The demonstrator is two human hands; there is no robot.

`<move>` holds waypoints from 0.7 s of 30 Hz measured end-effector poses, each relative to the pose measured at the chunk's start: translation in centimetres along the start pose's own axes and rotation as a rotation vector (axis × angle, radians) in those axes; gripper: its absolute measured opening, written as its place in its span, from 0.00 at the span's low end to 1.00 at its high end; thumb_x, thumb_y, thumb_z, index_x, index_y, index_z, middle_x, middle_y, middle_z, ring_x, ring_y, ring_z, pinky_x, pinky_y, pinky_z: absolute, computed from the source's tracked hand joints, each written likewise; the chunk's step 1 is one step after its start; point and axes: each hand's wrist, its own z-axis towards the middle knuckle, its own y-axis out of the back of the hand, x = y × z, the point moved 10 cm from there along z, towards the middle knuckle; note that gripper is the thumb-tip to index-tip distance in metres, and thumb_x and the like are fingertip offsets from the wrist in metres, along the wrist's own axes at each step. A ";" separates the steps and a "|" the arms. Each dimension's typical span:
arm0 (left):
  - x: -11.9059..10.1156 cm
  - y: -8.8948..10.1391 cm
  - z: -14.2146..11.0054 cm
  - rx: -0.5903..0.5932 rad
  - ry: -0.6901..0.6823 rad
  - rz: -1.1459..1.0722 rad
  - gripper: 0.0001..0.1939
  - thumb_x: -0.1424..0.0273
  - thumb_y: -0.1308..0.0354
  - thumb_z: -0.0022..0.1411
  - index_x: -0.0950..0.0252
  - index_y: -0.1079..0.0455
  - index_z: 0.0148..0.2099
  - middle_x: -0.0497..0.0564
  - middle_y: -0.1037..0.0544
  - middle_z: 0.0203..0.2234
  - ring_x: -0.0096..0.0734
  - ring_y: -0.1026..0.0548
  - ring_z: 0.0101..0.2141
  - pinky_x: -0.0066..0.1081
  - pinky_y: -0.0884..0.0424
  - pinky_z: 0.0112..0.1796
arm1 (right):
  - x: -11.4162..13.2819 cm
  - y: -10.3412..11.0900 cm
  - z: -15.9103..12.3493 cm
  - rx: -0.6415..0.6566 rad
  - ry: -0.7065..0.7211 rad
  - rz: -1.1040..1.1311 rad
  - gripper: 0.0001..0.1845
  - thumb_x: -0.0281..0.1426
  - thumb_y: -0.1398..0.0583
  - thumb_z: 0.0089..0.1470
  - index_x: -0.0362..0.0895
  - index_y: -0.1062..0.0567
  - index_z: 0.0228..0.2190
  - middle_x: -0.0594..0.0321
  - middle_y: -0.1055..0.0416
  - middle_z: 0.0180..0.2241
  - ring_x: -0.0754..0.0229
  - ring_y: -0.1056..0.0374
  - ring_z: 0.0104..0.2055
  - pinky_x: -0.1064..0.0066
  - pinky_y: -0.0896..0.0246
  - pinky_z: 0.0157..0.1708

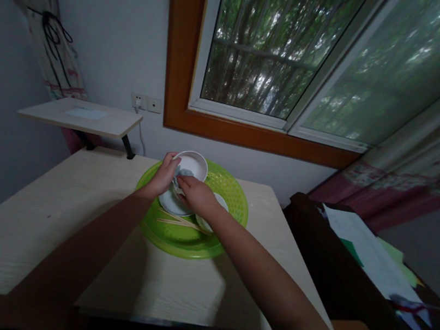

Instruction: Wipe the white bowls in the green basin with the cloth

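Observation:
My left hand (164,175) grips the left rim of a white bowl (197,166), which is tilted so its inside faces me. My right hand (194,194) is closed on a greyish cloth (184,173) pressed against the inside of that bowl. Below them is a green plastic basket (186,249) with a perforated rim. A white plate (175,205) lies in it under my hands. Another white dish (221,203) shows in part behind my right wrist. Several wooden chopsticks (178,220) lie in the near part of the basket.
The basket stands on a pale wooden table (180,291). At the left is a small raised shelf (82,116) with a paper on it. Wall sockets (145,102) and a window (269,56) are behind. A dark brown piece of furniture (314,251) holding papers stands at the right.

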 end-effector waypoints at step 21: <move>-1.3 -1.2 -0.7 0.124 0.061 -0.281 0.22 0.59 0.45 0.61 0.59 0.37 0.56 0.51 0.23 0.41 0.34 0.24 0.37 0.31 0.27 0.37 | -0.9 1.7 -0.3 0.077 -0.059 -0.180 0.12 0.26 0.44 0.65 0.39 0.22 0.46 0.47 0.25 0.46 0.49 0.33 0.52 0.58 0.39 0.53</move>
